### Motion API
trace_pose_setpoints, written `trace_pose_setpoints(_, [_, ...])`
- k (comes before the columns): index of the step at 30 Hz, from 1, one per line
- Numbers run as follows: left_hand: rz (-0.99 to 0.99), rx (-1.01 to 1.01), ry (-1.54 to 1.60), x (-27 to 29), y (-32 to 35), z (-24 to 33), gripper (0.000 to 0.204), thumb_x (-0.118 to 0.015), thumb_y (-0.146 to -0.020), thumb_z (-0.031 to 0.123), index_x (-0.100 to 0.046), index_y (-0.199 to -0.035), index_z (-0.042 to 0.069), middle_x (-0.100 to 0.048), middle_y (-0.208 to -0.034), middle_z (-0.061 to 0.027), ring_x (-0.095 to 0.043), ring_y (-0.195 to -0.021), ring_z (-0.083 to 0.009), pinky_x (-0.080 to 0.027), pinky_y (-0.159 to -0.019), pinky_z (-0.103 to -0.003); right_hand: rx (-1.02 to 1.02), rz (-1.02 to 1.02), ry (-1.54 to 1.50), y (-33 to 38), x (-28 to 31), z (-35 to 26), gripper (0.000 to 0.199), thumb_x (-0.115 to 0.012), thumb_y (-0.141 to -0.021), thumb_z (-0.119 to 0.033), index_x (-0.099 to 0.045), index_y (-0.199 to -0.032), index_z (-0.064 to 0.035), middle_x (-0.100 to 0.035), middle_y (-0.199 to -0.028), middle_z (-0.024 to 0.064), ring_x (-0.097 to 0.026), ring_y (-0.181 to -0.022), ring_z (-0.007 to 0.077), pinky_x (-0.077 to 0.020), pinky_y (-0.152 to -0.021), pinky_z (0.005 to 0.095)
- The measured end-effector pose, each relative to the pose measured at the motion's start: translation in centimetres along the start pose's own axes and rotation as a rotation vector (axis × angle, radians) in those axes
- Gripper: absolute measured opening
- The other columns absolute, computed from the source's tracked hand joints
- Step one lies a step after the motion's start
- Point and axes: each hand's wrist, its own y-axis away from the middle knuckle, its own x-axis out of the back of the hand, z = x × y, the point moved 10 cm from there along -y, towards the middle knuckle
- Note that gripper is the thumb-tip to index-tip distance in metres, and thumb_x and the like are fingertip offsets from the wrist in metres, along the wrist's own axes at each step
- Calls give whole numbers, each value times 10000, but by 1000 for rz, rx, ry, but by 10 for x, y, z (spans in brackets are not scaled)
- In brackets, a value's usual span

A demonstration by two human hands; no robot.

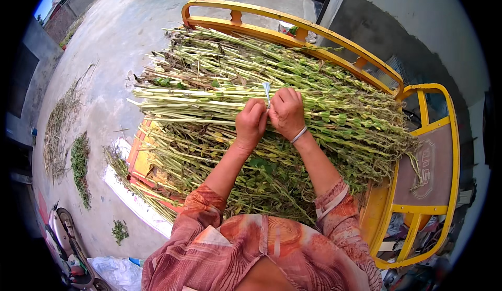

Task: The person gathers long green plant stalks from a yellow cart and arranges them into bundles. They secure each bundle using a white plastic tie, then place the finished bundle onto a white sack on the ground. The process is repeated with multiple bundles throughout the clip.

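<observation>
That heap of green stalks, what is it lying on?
The stalks lie across a yellow-railed cart; an orange edge shows beneath at the left. The cart bed itself is covered. Both hands pinch a pale strip on top.

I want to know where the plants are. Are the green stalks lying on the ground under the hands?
No, the green stalks are piled on a yellow cart, and both the left hand and right hand rest on top of them.

We see soft, even daylight, faint shadows, sharp focus centrally, and strong fisheye bending with black corners.
</observation>
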Motion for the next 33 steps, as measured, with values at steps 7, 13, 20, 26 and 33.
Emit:
trace_pose_setpoints(7, [28, -83, -83, 0, 7, -1, 165, -645, -735, -55, -513, -763, 39, -615, -853, -96, -603, -655, -259, -484, -555, -309, 27, -70, -70, 2, -23, 7, 125, -605, -671, -62, -536, -775, -50, -490, -841, 104, -498, -834, 300, -402, -717, 402])
trace_pose_setpoints(13, [14, 34, 150, 6, 9, -17, 200, -693, -719, -57, -511, -750, 19, -618, -824, -97, -607, -664, -219, -480, -571, -281, -72, -85, -242, 2, -22, 15, 93, -582, -704, 37, -510, -724, -20, -481, -753, 130, -498, -721, 324, -411, -627, 400])
trace_pose_setpoints(20, [1, 111, 164, 3, 5, -32, 206, -712, -715, -40, -518, -754, 13, -600, -767, -83, -575, -621, -195, -457, -543, -277, -153, -173, -430, 1, -18, 26, 79, -593, -741, 30, -522, -731, -4, -477, -732, 118, -506, -669, 291, -416, -599, 372])
trace_pose_setpoints(26, [-10, 119, 92, 1, 3, -33, 185, -705, -724, -25, -531, -760, 27, -611, -781, -56, -563, -576, -159, -443, -515, -257, -358, -115, -511, 12, -27, 43, 113, -662, -706, 3, -619, -809, -4, -527, -799, 100, -556, -707, 239, -451, -613, 337])
trace_pose_setpoints(33, [106, 172, 166, 1, 8, -41, 153, -696, -738, -11, -545, -738, 15, -637, -749, -57, -527, -512, -95, -418, -472, -222, -304, -67, -363, 14, -22, 32, 133, -682, -713, -14, -654, -842, -21, -527, -822, 86, -551, -678, 210, -448, -570, 318])
